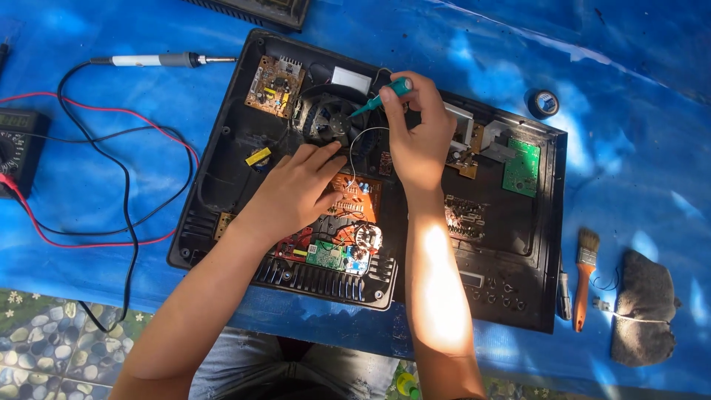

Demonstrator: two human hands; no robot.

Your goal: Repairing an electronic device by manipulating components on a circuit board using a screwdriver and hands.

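Blue tarp (637,111) under the opened black appliance casing (533,244). Your left hand (292,189) lies flat, grip open, on the orange circuit board (363,198). Your right hand (418,137) has its grip closed around a teal screwdriver (385,95), tip at the fan (326,118).

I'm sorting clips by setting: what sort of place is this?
Likely a makeshift electronics repair spot on the ground: a blue tarp under an opened appliance, with a multimeter and soldering iron alongside.

Blue tarp (637,89), opened appliance (222,178) (black), brush (585,278), multimeter (18,148)
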